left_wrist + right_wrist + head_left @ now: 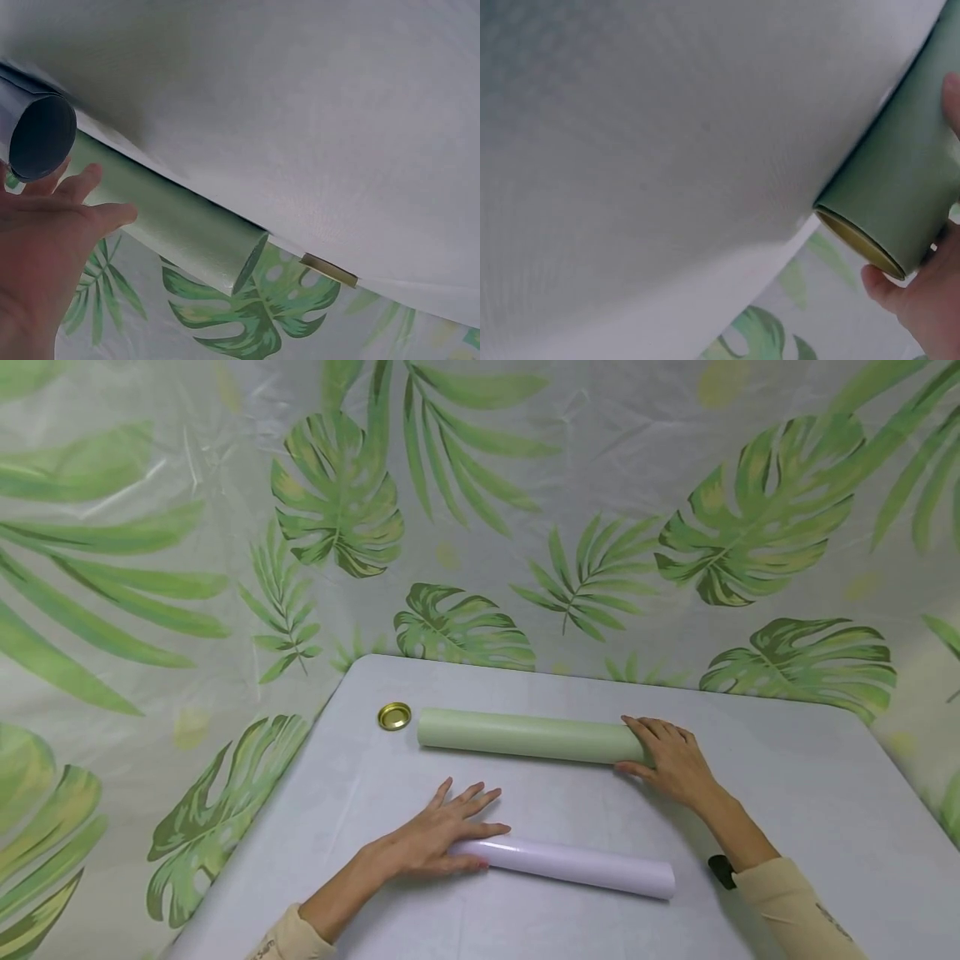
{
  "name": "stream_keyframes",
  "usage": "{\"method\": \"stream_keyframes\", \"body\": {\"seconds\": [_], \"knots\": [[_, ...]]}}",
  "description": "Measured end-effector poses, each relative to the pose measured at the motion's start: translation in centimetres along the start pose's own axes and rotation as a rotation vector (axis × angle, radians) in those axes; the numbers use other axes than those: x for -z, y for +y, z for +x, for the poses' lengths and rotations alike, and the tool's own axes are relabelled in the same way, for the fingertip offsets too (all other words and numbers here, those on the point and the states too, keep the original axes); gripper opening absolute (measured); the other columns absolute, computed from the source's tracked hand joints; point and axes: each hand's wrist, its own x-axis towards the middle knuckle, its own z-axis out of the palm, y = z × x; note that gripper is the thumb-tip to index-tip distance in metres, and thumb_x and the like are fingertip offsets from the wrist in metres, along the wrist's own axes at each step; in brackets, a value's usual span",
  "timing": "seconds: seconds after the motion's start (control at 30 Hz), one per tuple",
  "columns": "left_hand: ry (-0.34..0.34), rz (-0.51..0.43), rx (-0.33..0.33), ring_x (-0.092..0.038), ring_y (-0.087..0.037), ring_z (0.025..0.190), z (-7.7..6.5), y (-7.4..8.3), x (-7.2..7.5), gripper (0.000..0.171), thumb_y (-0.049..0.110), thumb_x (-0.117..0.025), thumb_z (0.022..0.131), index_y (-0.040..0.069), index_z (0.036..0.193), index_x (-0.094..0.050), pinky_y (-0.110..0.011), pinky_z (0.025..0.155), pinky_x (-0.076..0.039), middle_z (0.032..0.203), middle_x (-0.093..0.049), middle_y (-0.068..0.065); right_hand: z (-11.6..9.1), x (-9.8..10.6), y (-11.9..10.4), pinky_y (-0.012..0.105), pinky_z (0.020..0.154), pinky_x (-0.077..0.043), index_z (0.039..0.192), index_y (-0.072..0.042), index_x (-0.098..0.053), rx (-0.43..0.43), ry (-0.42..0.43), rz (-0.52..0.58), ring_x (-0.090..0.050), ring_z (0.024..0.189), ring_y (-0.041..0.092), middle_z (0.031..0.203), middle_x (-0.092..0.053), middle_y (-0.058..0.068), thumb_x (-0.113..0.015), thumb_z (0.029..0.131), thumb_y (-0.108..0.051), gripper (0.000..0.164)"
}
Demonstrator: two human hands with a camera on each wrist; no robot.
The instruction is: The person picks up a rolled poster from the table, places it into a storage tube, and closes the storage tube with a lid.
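A pale green roll (525, 737) lies across the table, its yellowish inside showing at one end in the right wrist view. My right hand (675, 764) holds its right end, fingers over the top and thumb on the near side. Closer to me lies a thinner glossy lilac-white roll (577, 865). My left hand (427, 837) rests at its left end with spread, mostly straight fingers, the roll lying between index finger and thumb. In the left wrist view, the open end of the lilac-white roll (45, 135) shows a dark hollow and an overlapping edge.
A small round gold lid-like dish (394, 717) sits just left of the green roll. The white table (787, 777) has rounded far corners. Behind it hangs a pale sheet (480, 552) printed with green leaves. A dark band (722, 871) shows at the right wrist.
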Motion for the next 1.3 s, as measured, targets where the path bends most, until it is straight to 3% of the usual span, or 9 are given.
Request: {"method": "stream_keyframes", "body": {"seconds": [0.47, 0.8, 1.07, 1.3], "knots": [[0.036, -0.046, 0.01, -0.03, -0.041, 0.156, 0.03, -0.18, -0.05, 0.047, 0.038, -0.066, 0.101, 0.025, 0.146, -0.061, -0.076, 0.12, -0.014, 0.168, -0.036, -0.012, 0.1, 0.07, 0.19, 0.071, 0.099, -0.036, 0.146, -0.015, -0.055, 0.016, -0.001, 0.081, -0.053, 0.124, 0.049, 0.133, -0.06, 0.02, -0.084, 0.084, -0.033, 0.071], [0.033, -0.053, 0.019, -0.03, -0.04, 0.156, 0.0, -0.2, 0.1, 0.046, 0.038, -0.066, 0.101, 0.025, 0.145, -0.062, -0.076, 0.121, -0.014, 0.167, -0.036, -0.013, 0.14, 0.03, 0.46, 0.07, 0.1, -0.037, 0.146, -0.015, -0.055, 0.027, -0.022, 0.079, -0.057, 0.123, 0.047, 0.132, -0.061, 0.02, -0.084, 0.085, -0.037, 0.071], [0.033, -0.112, 0.038, -0.028, -0.041, 0.157, -0.02, -0.24, 0.19, 0.045, 0.035, -0.066, 0.102, 0.023, 0.145, -0.062, -0.079, 0.119, -0.01, 0.168, -0.036, -0.013, 0.42, 0.23, 0.51, 0.069, 0.1, -0.036, 0.148, -0.015, -0.053, 0.017, -0.065, 0.077, -0.055, 0.125, 0.047, 0.134, -0.063, 0.022, -0.082, 0.087, -0.04, 0.071], [0.078, -0.136, 0.032, -0.028, -0.043, 0.156, -0.08, -0.54, 0.37, 0.041, 0.032, -0.067, 0.101, 0.022, 0.141, -0.066, -0.081, 0.118, -0.007, 0.168, -0.036, -0.013, 0.23, -0.14, 0.81, 0.068, 0.097, -0.037, 0.143, -0.013, -0.056, 0.088, 0.024, 0.04, -0.058, 0.12, 0.045, 0.127, -0.066, 0.02, -0.085, 0.083, -0.04, 0.072]]}}
